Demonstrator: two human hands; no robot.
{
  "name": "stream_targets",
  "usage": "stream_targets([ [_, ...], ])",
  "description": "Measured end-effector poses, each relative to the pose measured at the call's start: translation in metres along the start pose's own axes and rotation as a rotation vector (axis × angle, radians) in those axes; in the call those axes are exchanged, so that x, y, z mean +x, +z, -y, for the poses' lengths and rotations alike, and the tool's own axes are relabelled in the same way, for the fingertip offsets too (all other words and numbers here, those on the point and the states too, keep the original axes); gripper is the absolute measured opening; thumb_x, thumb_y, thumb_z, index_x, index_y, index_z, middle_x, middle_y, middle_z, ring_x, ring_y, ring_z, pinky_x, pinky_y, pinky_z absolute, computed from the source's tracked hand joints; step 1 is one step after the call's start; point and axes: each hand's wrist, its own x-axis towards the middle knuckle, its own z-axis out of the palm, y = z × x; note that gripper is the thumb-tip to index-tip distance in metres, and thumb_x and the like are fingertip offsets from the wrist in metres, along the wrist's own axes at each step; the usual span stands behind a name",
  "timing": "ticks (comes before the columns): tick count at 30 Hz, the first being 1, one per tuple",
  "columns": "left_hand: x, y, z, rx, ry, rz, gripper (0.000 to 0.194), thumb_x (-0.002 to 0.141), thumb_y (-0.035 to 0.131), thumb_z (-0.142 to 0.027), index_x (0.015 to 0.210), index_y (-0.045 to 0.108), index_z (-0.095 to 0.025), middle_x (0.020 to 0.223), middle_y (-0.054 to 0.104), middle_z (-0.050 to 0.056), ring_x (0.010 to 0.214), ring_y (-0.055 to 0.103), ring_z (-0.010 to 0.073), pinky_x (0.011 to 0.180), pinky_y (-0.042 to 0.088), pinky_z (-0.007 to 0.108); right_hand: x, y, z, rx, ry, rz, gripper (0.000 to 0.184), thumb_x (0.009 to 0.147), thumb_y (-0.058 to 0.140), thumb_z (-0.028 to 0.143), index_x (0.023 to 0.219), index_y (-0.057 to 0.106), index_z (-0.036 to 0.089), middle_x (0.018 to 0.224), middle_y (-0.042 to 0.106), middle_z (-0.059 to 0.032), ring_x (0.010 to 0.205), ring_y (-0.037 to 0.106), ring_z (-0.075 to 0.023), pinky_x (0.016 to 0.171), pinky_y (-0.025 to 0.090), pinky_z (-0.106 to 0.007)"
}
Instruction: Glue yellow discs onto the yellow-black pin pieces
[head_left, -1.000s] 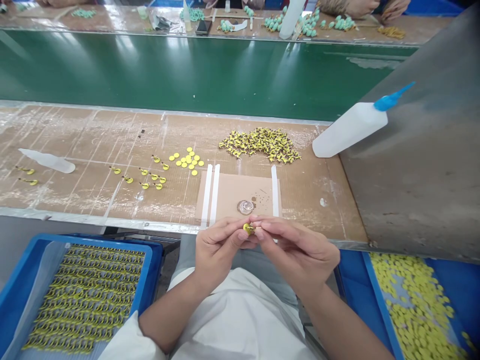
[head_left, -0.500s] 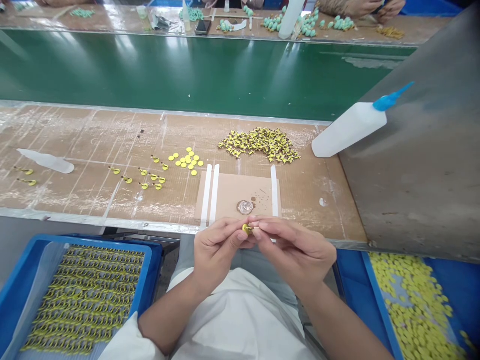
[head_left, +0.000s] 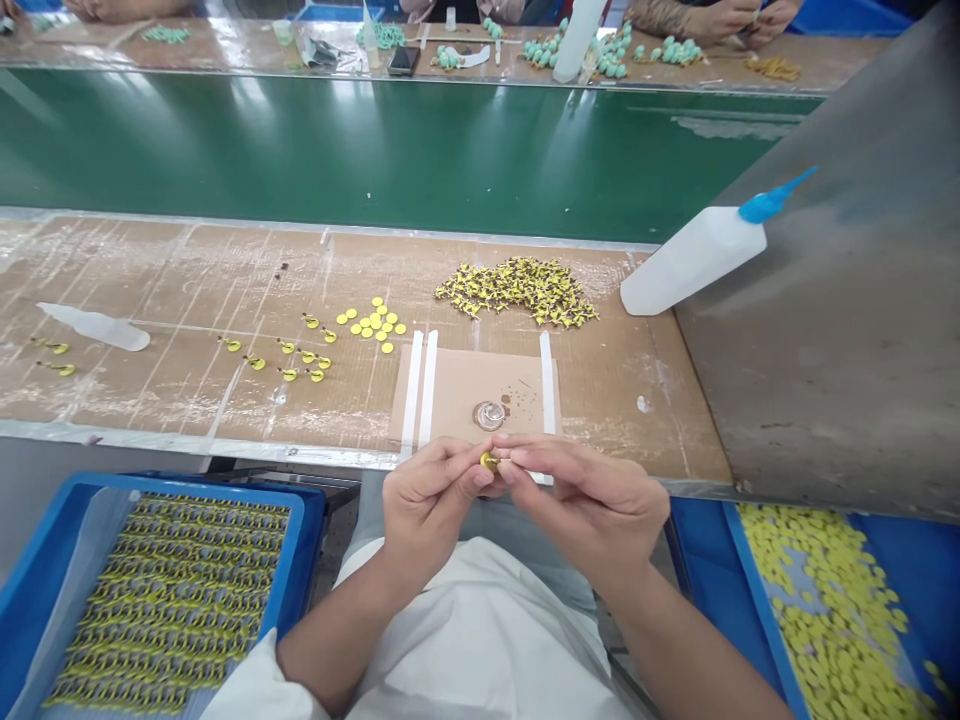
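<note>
Both hands meet over the near edge of the bench. Between the fingertips of my left hand is a small yellow disc, pinched at its edge. My right hand is closed on a tiny dark-and-yellow piece that meets the disc; its fingers hide most of it. Just beyond the hands, a blob of clear glue sits on a cardboard sheet with white tape strips. Past the sheet lie loose yellow discs and a heap of small black-and-yellow pieces.
Discs with pieces attached lie on the left. A white bottle with a blue nozzle leans against a metal panel. Blue trays stand below: left tray, right tray. Across the green belt, other people's hands work.
My hands have shifted very slightly left, still pinching the disc and the small piece. The view has tilted a little; the bench items lie as before.
</note>
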Motion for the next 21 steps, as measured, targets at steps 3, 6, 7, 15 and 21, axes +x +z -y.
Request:
stream_targets([
  [3, 0.001, 0.001, 0.002, -0.047, -0.023, -0.015, 0.022, 0.086, 0.072, -0.020, 0.105, 0.079, -0.028, 0.082, 0.073, 0.005, 0.073, 0.070, 0.0153, 0.065, 0.061, 0.024, 0.003, -0.001, 0.002, -0.006, 0.032, 0.013, 0.038, 0.076, 0.078, 0.004, 0.101, 0.078, 0.033, 0.100, 0.078, 0.0008, 0.088, 0.076, -0.0226, 0.084, 0.065, -0.038],
  [6, 0.003, 0.003, 0.007, -0.161, -0.136, -0.041, 0.017, 0.085, 0.074, -0.025, 0.100, 0.081, -0.027, 0.084, 0.074, 0.006, 0.076, 0.071, 0.0172, 0.064, 0.062, 0.026, 0.011, 0.000, 0.005, -0.010, 0.072, 0.000, 0.031, 0.077, 0.079, 0.008, 0.095, 0.079, 0.034, 0.094, 0.079, 0.0019, 0.083, 0.077, -0.0217, 0.082, 0.066, -0.036],
  [7, 0.004, 0.004, 0.008, -0.203, -0.189, -0.050, 0.017, 0.084, 0.075, -0.027, 0.099, 0.081, -0.027, 0.086, 0.075, 0.007, 0.078, 0.072, 0.0183, 0.064, 0.063, 0.027, 0.014, 0.000, 0.006, -0.015, 0.091, 0.000, 0.027, 0.077, 0.079, 0.010, 0.092, 0.080, 0.033, 0.092, 0.079, 0.0018, 0.082, 0.077, -0.0215, 0.081, 0.066, -0.036],
  [15, 0.008, 0.008, 0.008, -0.309, -0.371, -0.087, 0.022, 0.076, 0.082, -0.037, 0.092, 0.083, -0.021, 0.082, 0.076, 0.007, 0.069, 0.071, 0.0154, 0.063, 0.064, 0.026, 0.027, -0.004, 0.003, 0.007, 0.222, 0.059, 0.012, 0.078, 0.079, 0.017, 0.085, 0.081, 0.026, 0.087, 0.079, -0.0004, 0.076, 0.077, -0.0208, 0.075, 0.068, -0.032],
  [21, 0.007, 0.010, 0.007, -0.310, -0.368, -0.100, 0.022, 0.077, 0.081, -0.037, 0.091, 0.083, -0.020, 0.080, 0.076, 0.006, 0.070, 0.071, 0.0145, 0.063, 0.063, 0.024, 0.026, -0.006, -0.004, 0.043, 0.255, 0.071, 0.009, 0.076, 0.081, 0.018, 0.083, 0.080, 0.024, 0.086, 0.079, -0.0026, 0.081, 0.077, -0.0238, 0.080, 0.067, -0.038],
])
